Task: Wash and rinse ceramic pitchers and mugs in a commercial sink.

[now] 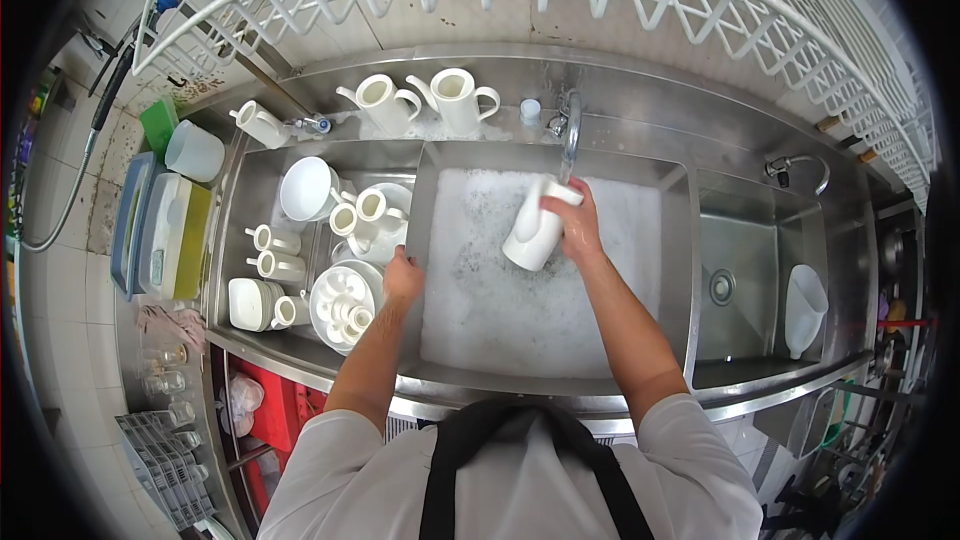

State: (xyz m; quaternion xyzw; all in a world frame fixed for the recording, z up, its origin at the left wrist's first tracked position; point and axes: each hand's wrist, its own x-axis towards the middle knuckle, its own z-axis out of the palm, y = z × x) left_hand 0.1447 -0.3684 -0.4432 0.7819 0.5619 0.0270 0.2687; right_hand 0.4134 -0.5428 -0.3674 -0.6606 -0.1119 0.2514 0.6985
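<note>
Over the soapy middle basin, my right hand [580,225] grips a white ceramic pitcher [534,241], tilted, just under the faucet [574,127]. Foamy water [480,315] fills the basin below it. My left hand [403,276] is at the divider between the left and middle basins, fingers curled and partly hidden. It is close to a white dish [391,238] bearing small white jugs [370,204]; whether it holds the dish or the rim is unclear. Stacked plates [321,315] with small white pieces on top sit left of my left wrist.
Two white pitchers [387,106] [455,100] stand on the back ledge near a small clear-blue cup [530,112]. The left basin also holds a white bowl [307,189] and square dishes [251,305]. A translucent scoop [805,311] lies in the right basin. A white wire rack [660,7] hangs overhead.
</note>
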